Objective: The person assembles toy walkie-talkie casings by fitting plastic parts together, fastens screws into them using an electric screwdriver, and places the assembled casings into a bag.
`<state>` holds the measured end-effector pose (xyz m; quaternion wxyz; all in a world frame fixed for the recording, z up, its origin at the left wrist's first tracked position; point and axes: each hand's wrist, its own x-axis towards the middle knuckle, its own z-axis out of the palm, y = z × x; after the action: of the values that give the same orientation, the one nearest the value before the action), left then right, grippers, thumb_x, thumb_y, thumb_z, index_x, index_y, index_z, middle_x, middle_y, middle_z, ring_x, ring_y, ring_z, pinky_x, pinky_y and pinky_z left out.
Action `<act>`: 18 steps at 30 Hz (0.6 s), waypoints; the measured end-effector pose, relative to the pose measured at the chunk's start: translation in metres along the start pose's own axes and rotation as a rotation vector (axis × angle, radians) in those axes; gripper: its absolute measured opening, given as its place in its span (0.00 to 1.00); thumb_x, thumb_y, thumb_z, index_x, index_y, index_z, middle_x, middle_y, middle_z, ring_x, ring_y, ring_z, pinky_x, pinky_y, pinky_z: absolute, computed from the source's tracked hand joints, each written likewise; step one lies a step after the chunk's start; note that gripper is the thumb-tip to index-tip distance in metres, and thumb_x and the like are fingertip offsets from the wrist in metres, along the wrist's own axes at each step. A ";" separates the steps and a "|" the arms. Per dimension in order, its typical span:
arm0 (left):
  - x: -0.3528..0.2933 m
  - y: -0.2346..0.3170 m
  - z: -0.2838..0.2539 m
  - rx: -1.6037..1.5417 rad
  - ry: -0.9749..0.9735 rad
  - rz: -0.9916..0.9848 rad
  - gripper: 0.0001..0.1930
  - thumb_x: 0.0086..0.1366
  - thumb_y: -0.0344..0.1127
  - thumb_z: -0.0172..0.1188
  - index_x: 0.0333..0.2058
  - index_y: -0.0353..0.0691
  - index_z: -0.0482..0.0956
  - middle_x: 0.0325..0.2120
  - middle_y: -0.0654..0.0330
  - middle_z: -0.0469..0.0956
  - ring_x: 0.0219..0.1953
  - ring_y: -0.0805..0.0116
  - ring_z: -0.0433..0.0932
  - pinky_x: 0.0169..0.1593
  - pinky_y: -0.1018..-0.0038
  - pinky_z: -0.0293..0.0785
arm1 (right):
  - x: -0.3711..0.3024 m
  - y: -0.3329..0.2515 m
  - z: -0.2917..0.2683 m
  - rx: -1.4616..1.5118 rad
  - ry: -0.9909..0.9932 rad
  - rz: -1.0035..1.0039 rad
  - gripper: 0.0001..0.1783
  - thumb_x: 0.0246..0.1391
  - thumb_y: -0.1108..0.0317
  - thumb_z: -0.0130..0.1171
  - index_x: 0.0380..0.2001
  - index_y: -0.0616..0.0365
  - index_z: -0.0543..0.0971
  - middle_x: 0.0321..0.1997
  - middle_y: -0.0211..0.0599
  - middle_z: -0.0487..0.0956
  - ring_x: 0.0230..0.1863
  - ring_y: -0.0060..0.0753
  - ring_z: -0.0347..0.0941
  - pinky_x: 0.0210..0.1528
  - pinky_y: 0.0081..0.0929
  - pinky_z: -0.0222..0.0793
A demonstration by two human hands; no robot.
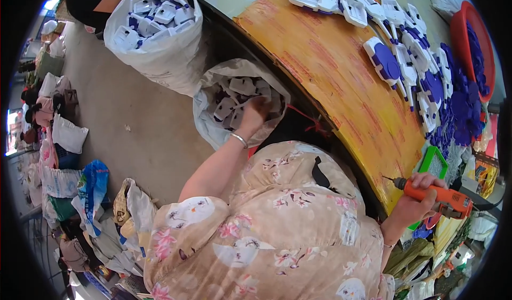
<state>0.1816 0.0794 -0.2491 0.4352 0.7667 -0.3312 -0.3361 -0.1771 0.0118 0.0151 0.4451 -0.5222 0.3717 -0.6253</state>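
Note:
My right hand (425, 197) is wrapped round an orange electric screwdriver (447, 199), whose thin bit points left over the table's near edge. My left hand (257, 111) reaches down into a white woven sack (205, 119) beside the table. Inside that sack lie several white plastic parts (242, 86) with handles, some against my hand. The left fingers are mostly hidden among them, so their grip does not show. On the table are more white plastic parts (354, 9) with purple pieces, spread in a curved row.
Brown-yellow sheeting (320, 70) covers the table. At its right lie loose purple pieces (465, 108), a red basin (488, 60) and a green tray of small screws (434, 164). A fuller sack (154, 60) stands at the upper left, near another person (96, 1). Bags (93, 193) crowd the left floor.

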 end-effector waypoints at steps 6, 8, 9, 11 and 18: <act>0.031 -0.055 -0.112 1.100 0.558 0.090 0.27 0.53 0.39 0.58 0.52 0.36 0.66 0.50 0.41 0.69 0.49 0.39 0.69 0.47 0.53 0.69 | 0.000 -0.003 0.000 -0.018 0.037 0.033 0.14 0.55 0.62 0.56 0.41 0.53 0.67 0.28 0.30 0.64 0.31 0.27 0.61 0.41 0.30 0.61; 0.038 -0.068 -0.124 1.049 0.504 -0.140 0.24 0.53 0.39 0.59 0.49 0.36 0.69 0.43 0.41 0.73 0.43 0.40 0.73 0.45 0.53 0.71 | 0.002 -0.002 0.003 -0.016 0.058 0.036 0.18 0.52 0.61 0.60 0.40 0.55 0.66 0.28 0.33 0.66 0.28 0.28 0.63 0.39 0.28 0.63; 0.044 -0.077 -0.131 0.990 0.456 -0.358 0.22 0.53 0.38 0.60 0.46 0.35 0.72 0.36 0.42 0.77 0.38 0.42 0.76 0.42 0.54 0.72 | 0.002 0.000 0.005 -0.037 0.056 0.038 0.19 0.52 0.59 0.60 0.40 0.55 0.66 0.28 0.32 0.65 0.29 0.28 0.63 0.39 0.29 0.63; 0.060 -0.163 -0.154 0.903 0.407 -0.259 0.18 0.54 0.39 0.57 0.42 0.34 0.75 0.34 0.41 0.78 0.38 0.41 0.77 0.41 0.55 0.74 | 0.004 -0.002 0.014 -0.041 0.035 0.049 0.19 0.52 0.59 0.60 0.40 0.55 0.66 0.28 0.32 0.65 0.29 0.28 0.63 0.39 0.29 0.63; 0.086 -0.103 -0.234 0.729 0.624 -0.125 0.10 0.53 0.35 0.53 0.29 0.36 0.79 0.31 0.39 0.78 0.37 0.43 0.78 0.39 0.58 0.76 | 0.006 0.000 0.011 -0.048 0.031 0.038 0.18 0.52 0.59 0.60 0.40 0.55 0.67 0.28 0.32 0.65 0.29 0.28 0.62 0.39 0.29 0.63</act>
<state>0.4397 0.1557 -0.2681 0.1958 0.9519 -0.2346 0.0223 -0.1671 0.0062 0.0191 0.4384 -0.5158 0.4031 -0.6158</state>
